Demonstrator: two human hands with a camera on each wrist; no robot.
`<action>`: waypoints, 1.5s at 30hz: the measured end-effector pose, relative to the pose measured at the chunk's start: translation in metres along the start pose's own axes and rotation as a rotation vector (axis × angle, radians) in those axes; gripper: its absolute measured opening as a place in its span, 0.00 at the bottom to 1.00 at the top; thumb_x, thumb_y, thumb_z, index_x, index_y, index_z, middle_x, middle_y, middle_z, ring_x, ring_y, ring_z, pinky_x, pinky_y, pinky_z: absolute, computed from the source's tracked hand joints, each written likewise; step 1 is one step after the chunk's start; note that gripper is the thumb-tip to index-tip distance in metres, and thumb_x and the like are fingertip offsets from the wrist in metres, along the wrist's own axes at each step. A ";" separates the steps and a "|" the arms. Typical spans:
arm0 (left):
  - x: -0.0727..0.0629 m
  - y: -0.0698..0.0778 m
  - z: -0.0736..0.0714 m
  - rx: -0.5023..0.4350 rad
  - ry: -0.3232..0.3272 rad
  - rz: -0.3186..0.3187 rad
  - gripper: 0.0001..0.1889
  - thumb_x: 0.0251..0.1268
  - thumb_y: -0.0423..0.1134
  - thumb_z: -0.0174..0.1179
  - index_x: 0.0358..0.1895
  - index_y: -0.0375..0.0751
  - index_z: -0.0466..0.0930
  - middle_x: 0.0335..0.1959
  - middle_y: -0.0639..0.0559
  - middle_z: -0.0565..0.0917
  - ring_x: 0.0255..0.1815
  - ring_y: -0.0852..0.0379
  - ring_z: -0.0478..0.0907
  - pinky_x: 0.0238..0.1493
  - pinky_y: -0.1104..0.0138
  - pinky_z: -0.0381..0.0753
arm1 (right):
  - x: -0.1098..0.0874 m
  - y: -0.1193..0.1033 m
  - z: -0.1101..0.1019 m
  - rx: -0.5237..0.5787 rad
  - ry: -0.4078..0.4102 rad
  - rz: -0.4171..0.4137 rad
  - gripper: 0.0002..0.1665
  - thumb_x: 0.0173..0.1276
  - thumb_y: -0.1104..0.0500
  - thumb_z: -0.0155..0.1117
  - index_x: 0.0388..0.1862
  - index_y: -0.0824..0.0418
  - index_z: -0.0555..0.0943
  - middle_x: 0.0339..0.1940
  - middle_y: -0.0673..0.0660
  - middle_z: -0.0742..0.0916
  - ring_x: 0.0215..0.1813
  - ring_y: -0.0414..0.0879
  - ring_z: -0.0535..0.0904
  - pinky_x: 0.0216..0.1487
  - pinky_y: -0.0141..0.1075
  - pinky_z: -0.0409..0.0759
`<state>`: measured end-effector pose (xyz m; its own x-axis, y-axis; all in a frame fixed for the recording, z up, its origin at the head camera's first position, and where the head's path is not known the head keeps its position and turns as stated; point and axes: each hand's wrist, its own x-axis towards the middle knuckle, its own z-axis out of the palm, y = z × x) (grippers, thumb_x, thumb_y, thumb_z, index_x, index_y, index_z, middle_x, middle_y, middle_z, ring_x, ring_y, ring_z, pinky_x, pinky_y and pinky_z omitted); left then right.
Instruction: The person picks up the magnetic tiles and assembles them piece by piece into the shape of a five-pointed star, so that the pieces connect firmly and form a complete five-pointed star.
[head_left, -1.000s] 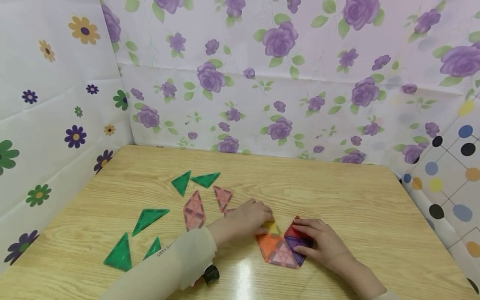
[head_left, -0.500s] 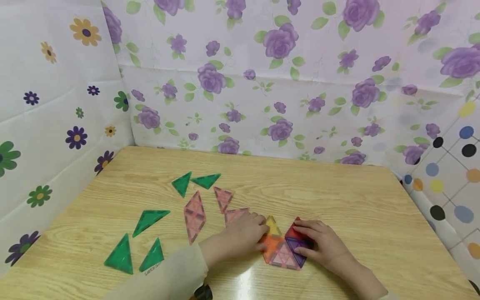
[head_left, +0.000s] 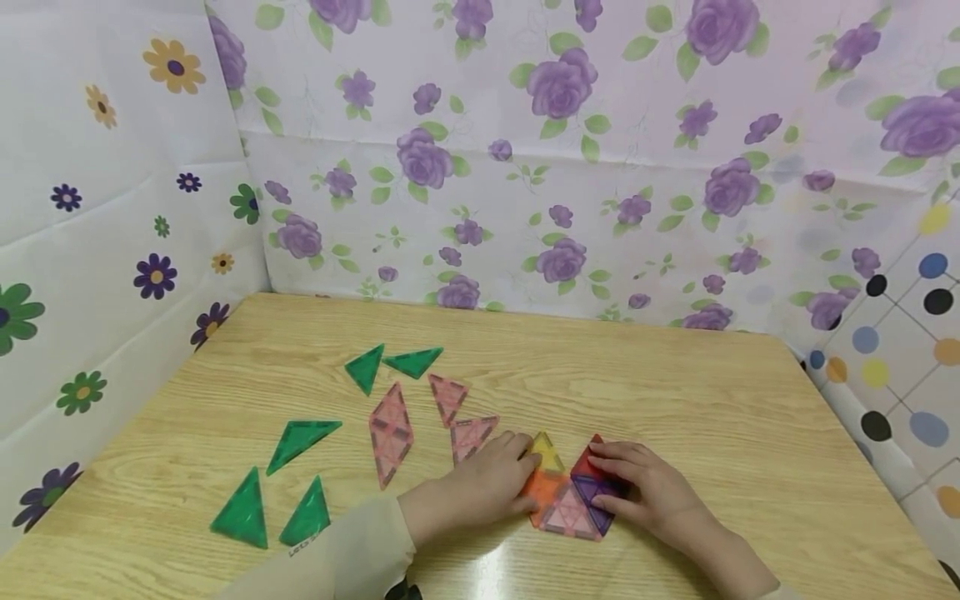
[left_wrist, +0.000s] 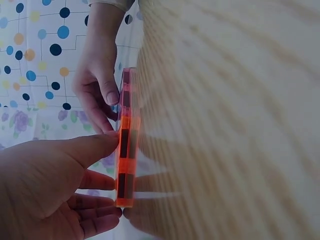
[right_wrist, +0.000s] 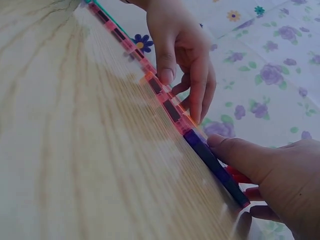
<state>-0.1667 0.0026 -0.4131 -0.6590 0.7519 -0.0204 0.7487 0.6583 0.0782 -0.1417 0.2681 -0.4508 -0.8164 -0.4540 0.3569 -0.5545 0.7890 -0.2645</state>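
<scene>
Translucent magnetic tiles lie flat in a cluster: a yellow triangle [head_left: 549, 457], an orange tile [head_left: 547, 490], a pink tile [head_left: 570, 517], a purple tile [head_left: 596, 498] and a red tile [head_left: 587, 460]. At the cluster's left side is my left hand [head_left: 480, 482], its thumb against the orange tile and its fingertips by the yellow one. My right hand [head_left: 656, 492] sits on the opposite side, fingers over the red tile and thumb on the purple. In the left wrist view, the thumb touches the upper face of the orange tile [left_wrist: 126, 165]. A notch shows between yellow and red.
Left of the cluster lie a pink triangle [head_left: 472, 435], a smaller pink triangle [head_left: 447, 397] and a pink pair [head_left: 391, 433]. Several green triangles [head_left: 242, 510] are scattered farther left. The wooden table [head_left: 675, 375] backs onto a flowered cloth [head_left: 517, 208].
My left hand has drawn back slightly left and toward me from above the yellow tile, uncovering more of it and a pink triangle. The right hand has stayed in place.
</scene>
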 end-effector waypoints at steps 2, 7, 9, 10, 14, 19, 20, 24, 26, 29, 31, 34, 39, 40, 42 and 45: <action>0.000 0.001 0.001 -0.004 -0.006 -0.004 0.32 0.66 0.57 0.56 0.65 0.39 0.71 0.66 0.45 0.70 0.64 0.52 0.68 0.67 0.64 0.69 | 0.000 0.001 0.000 -0.003 -0.005 -0.012 0.27 0.55 0.45 0.73 0.53 0.55 0.84 0.59 0.49 0.83 0.61 0.49 0.77 0.57 0.48 0.79; -0.001 0.002 0.000 0.000 -0.005 0.002 0.31 0.67 0.56 0.55 0.66 0.39 0.70 0.67 0.44 0.69 0.65 0.52 0.67 0.68 0.64 0.69 | 0.000 0.002 0.001 -0.003 -0.004 -0.043 0.27 0.56 0.46 0.72 0.54 0.56 0.84 0.60 0.49 0.83 0.61 0.50 0.77 0.58 0.49 0.78; -0.002 0.002 0.000 -0.003 -0.006 0.004 0.32 0.67 0.58 0.55 0.66 0.39 0.70 0.67 0.44 0.69 0.65 0.52 0.67 0.68 0.64 0.68 | 0.000 0.001 0.001 0.000 0.005 -0.049 0.27 0.56 0.47 0.73 0.53 0.56 0.84 0.59 0.50 0.83 0.61 0.49 0.78 0.57 0.48 0.78; -0.002 0.001 0.000 -0.005 -0.005 0.006 0.33 0.67 0.58 0.55 0.66 0.39 0.70 0.67 0.43 0.69 0.65 0.52 0.67 0.69 0.64 0.68 | 0.000 0.001 0.001 -0.002 0.006 -0.049 0.27 0.56 0.47 0.73 0.53 0.56 0.84 0.59 0.50 0.83 0.60 0.49 0.78 0.57 0.48 0.78; -0.004 0.002 -0.001 -0.036 -0.010 0.017 0.36 0.62 0.62 0.57 0.66 0.40 0.70 0.67 0.44 0.70 0.66 0.52 0.68 0.69 0.63 0.68 | 0.000 0.000 0.001 -0.009 0.009 -0.047 0.27 0.55 0.47 0.73 0.54 0.56 0.83 0.58 0.50 0.84 0.60 0.49 0.78 0.56 0.49 0.78; -0.005 0.004 0.000 -0.063 -0.004 0.008 0.39 0.56 0.65 0.61 0.65 0.42 0.72 0.66 0.46 0.71 0.65 0.53 0.68 0.68 0.64 0.69 | 0.001 0.000 0.000 -0.015 0.003 -0.041 0.27 0.57 0.48 0.72 0.54 0.55 0.83 0.58 0.51 0.84 0.59 0.51 0.78 0.56 0.52 0.78; -0.005 0.004 0.000 -0.057 0.001 0.006 0.39 0.56 0.65 0.61 0.65 0.42 0.72 0.65 0.47 0.71 0.65 0.53 0.68 0.68 0.64 0.69 | 0.002 0.000 0.000 -0.015 0.002 -0.038 0.27 0.57 0.48 0.72 0.55 0.55 0.83 0.58 0.51 0.84 0.59 0.51 0.78 0.55 0.52 0.78; -0.002 0.006 0.003 -0.032 0.032 0.002 0.39 0.55 0.66 0.61 0.64 0.42 0.73 0.65 0.46 0.72 0.64 0.53 0.69 0.68 0.64 0.69 | 0.002 0.001 -0.001 -0.010 -0.006 -0.025 0.26 0.59 0.49 0.70 0.57 0.55 0.82 0.59 0.53 0.84 0.59 0.53 0.79 0.55 0.54 0.77; 0.001 0.006 0.004 -0.020 0.048 0.001 0.39 0.55 0.66 0.61 0.64 0.42 0.74 0.64 0.46 0.73 0.64 0.53 0.69 0.68 0.64 0.69 | 0.003 0.002 -0.001 -0.007 -0.009 -0.018 0.26 0.60 0.50 0.70 0.57 0.55 0.81 0.59 0.53 0.84 0.59 0.54 0.79 0.54 0.56 0.77; 0.005 0.005 0.007 -0.017 0.070 -0.003 0.40 0.52 0.68 0.61 0.62 0.42 0.75 0.62 0.47 0.74 0.61 0.54 0.70 0.66 0.65 0.70 | 0.005 0.004 -0.001 -0.004 -0.008 -0.015 0.26 0.60 0.50 0.69 0.57 0.55 0.81 0.59 0.54 0.83 0.59 0.55 0.79 0.53 0.57 0.77; 0.008 0.004 0.008 -0.012 0.083 -0.007 0.41 0.50 0.69 0.62 0.61 0.43 0.76 0.60 0.49 0.75 0.59 0.55 0.71 0.64 0.67 0.71 | 0.006 0.005 0.000 -0.006 -0.004 -0.016 0.26 0.60 0.50 0.70 0.57 0.55 0.81 0.59 0.54 0.83 0.58 0.55 0.79 0.53 0.57 0.77; 0.011 0.002 0.010 -0.014 0.105 -0.006 0.41 0.46 0.70 0.63 0.60 0.44 0.77 0.58 0.51 0.76 0.56 0.57 0.71 0.59 0.69 0.73 | 0.007 0.007 0.000 -0.004 -0.004 -0.013 0.26 0.59 0.50 0.70 0.57 0.56 0.81 0.59 0.54 0.83 0.58 0.54 0.79 0.53 0.57 0.77; 0.014 0.000 0.014 -0.013 0.140 0.004 0.42 0.43 0.70 0.64 0.59 0.44 0.78 0.56 0.51 0.77 0.53 0.59 0.72 0.55 0.70 0.74 | 0.007 0.008 0.000 0.009 -0.011 0.022 0.27 0.59 0.50 0.71 0.57 0.56 0.82 0.59 0.54 0.83 0.58 0.53 0.78 0.54 0.57 0.77; 0.014 -0.001 0.014 -0.012 0.141 0.003 0.42 0.43 0.71 0.64 0.59 0.44 0.78 0.56 0.51 0.77 0.53 0.58 0.72 0.55 0.70 0.74 | 0.007 0.008 0.000 0.011 -0.014 0.030 0.27 0.59 0.50 0.70 0.57 0.55 0.81 0.59 0.54 0.83 0.59 0.54 0.78 0.55 0.57 0.76; 0.015 -0.001 0.015 -0.013 0.136 -0.003 0.43 0.43 0.71 0.63 0.59 0.44 0.78 0.57 0.51 0.76 0.55 0.58 0.72 0.57 0.70 0.74 | 0.008 0.008 0.000 0.016 -0.022 0.044 0.26 0.60 0.50 0.70 0.57 0.55 0.81 0.59 0.54 0.83 0.59 0.54 0.78 0.56 0.58 0.75; 0.017 -0.001 0.014 -0.016 0.125 -0.015 0.43 0.44 0.71 0.63 0.60 0.45 0.77 0.59 0.50 0.76 0.57 0.57 0.71 0.60 0.69 0.73 | 0.009 0.010 -0.001 0.012 -0.033 0.056 0.27 0.60 0.50 0.70 0.58 0.55 0.81 0.59 0.55 0.83 0.60 0.55 0.78 0.57 0.59 0.75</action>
<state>-0.1772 0.0151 -0.4280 -0.6746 0.7309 0.1030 0.7382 0.6679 0.0948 -0.1545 0.2719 -0.4492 -0.8511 -0.4226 0.3116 -0.5093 0.8087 -0.2943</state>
